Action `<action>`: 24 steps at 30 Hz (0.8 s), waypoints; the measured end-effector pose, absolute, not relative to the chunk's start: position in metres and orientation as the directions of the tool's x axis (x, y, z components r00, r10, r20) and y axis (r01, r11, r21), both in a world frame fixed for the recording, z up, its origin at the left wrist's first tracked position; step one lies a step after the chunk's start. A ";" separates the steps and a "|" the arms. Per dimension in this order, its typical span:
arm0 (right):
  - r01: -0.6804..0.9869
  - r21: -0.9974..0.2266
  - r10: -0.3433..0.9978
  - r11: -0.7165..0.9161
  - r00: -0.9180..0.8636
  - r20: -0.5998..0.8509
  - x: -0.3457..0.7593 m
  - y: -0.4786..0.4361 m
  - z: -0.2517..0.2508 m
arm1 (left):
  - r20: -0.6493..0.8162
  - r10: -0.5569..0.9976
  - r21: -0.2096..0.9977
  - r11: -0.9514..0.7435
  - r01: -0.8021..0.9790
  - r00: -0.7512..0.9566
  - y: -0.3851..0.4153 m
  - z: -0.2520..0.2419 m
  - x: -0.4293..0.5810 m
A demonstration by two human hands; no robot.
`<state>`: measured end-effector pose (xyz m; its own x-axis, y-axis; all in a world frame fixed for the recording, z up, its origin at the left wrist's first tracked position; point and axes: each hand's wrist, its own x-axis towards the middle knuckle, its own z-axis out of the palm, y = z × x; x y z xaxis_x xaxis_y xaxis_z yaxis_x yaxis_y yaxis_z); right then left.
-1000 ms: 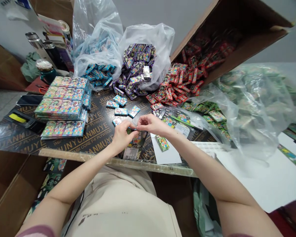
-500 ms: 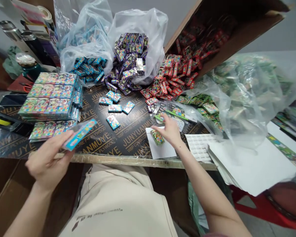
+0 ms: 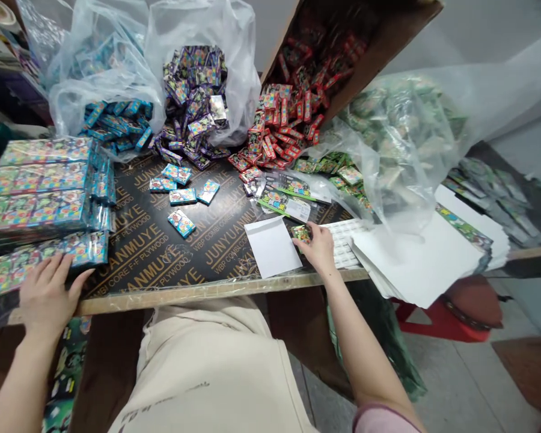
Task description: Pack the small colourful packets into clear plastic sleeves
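I stood in the room and saw a person at a black table (image 3: pixel 198 240) with both hands busy. The left hand (image 3: pixel 49 288) lay at the near left, on top of a shiny wrapped pack (image 3: pixel 90 249). Its fingers were spread out and its thumb stuck out to the side, so that hand was open. Just past it, on the far side, stood a tall stack of wrapped packs (image 3: pixel 40 180).

The right hand (image 3: pixel 315 243) pinched a little green box (image 3: pixel 300 233) between its thumb and fingers. That box was near the table's front edge, just beside the right side of a white card (image 3: pixel 270 243). A white sheet of labels (image 3: pixel 342 237) was to the right, by the hand. Flat, shiny green sleeves (image 3: pixel 286 204) lay a bit farther back.

In the middle sat 5 small blue boxes (image 3: pixel 183 196). At the far side, from left to right, there were heaps of blue boxes (image 3: pixel 117 123), purple boxes (image 3: pixel 198 90), red boxes (image 3: pixel 279 126) and green boxes (image 3: pixel 342 171).
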<state>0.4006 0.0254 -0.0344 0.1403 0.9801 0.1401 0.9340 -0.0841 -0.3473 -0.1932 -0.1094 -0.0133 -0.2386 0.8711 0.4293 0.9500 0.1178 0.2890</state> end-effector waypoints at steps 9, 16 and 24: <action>0.915 -0.354 0.974 0.195 -0.138 0.179 0.338 0.071 -0.024 | 0.253 0.863 0.774 0.091 0.626 -0.437 -0.073 0.003 -0.080; 0.669 -0.505 0.814 0.546 -0.280 0.509 0.276 0.020 0.029 | -0.514 0.785 0.591 0.617 -0.520 0.347 -0.038 0.030 0.053; 0.360 -0.682 0.769 0.637 -0.230 0.596 0.272 -0.044 0.019 | -0.444 0.896 0.755 0.378 -0.536 0.007 -0.015 0.035 0.060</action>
